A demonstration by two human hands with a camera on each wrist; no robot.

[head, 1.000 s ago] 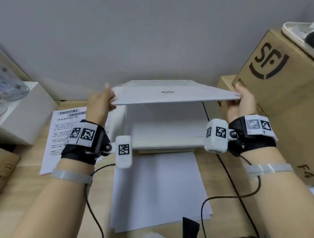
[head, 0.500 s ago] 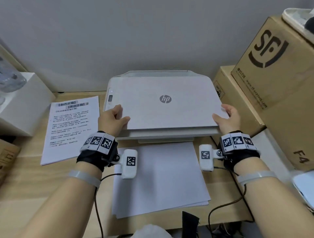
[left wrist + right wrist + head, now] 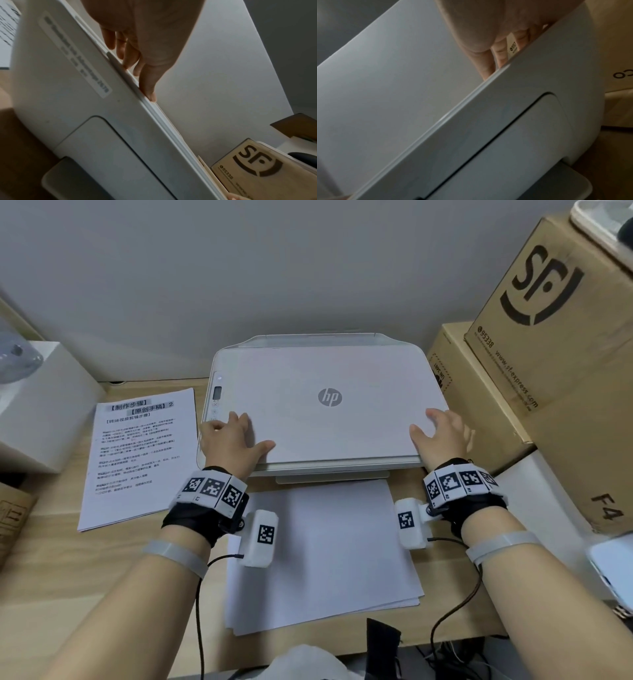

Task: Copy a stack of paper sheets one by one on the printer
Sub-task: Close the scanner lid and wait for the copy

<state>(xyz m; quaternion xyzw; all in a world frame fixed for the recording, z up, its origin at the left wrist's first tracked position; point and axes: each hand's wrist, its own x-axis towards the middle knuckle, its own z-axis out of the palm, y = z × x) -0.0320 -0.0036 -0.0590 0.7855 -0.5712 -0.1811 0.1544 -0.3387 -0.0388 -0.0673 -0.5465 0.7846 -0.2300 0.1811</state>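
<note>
The white HP printer [image 3: 325, 436] stands at the back of the desk with its scanner lid down. My left hand [image 3: 233, 436] lies on the lid's front left corner, fingers straight and thumb stretched along the lid. My right hand [image 3: 440, 433] lies flat on the front right corner. The left wrist view shows the left hand's fingertips [image 3: 150, 94] on the lid edge. In the right wrist view the right hand's fingers [image 3: 486, 65] rest on top of the lid. A stack of blank-side sheets [image 3: 322, 549] lies in front of the printer. A printed sheet [image 3: 137, 453] lies to its left.
Brown cardboard boxes [image 3: 565, 320] are stacked tight against the printer's right side. A white box [image 3: 41, 405] stands at the left, past the printed sheet. Black cables [image 3: 445, 611] trail from my wrists over the desk's front edge. The grey wall is close behind the printer.
The lid, held up by both hands a second ago, has come down onto the printer. Both hands have shifted from gripping its edges to lying flat on top.
</note>
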